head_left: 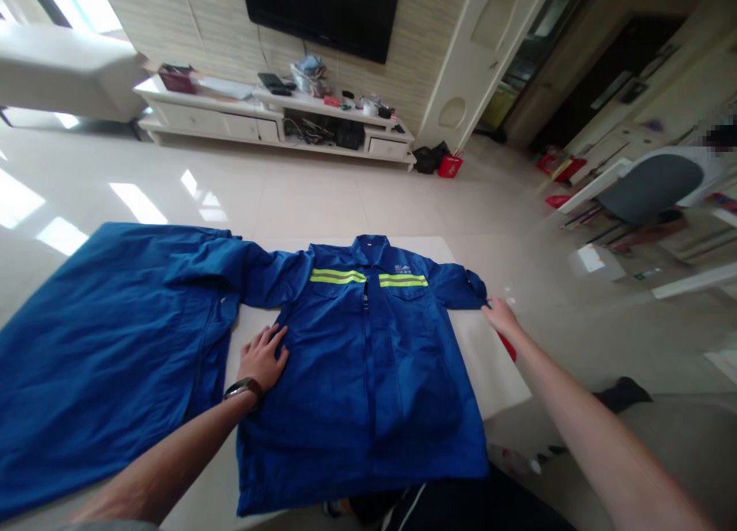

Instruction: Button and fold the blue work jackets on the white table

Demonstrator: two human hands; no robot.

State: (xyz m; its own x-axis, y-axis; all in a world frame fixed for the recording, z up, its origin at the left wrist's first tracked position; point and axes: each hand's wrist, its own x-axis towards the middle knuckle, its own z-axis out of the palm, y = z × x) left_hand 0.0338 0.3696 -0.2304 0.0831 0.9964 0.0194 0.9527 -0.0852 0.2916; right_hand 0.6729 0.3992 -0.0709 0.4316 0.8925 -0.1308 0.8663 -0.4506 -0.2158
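Note:
A blue work jacket (339, 370) with yellow-grey reflective stripes lies front up on a pale table (510, 381), its collar pointing away from me. My left hand (265, 356), with a watch on the wrist, rests on the jacket's left edge, fingers spread. At the far right, my right hand (498, 314) pinches the end of the jacket's right sleeve (461, 285), which looks folded back. The other sleeve (270, 276) reaches over onto a large spread of blue cloth (115, 354) to the left. A small red thing (507, 347) shows beneath my right wrist.
Beyond the tiled floor stands a low white TV cabinet (219, 124) with odds and ends on it, under a wall television (322, 13). A red bag (450, 166) sits by its right end. On the right are a grey chair (656, 186) with a person and a white box (599, 262).

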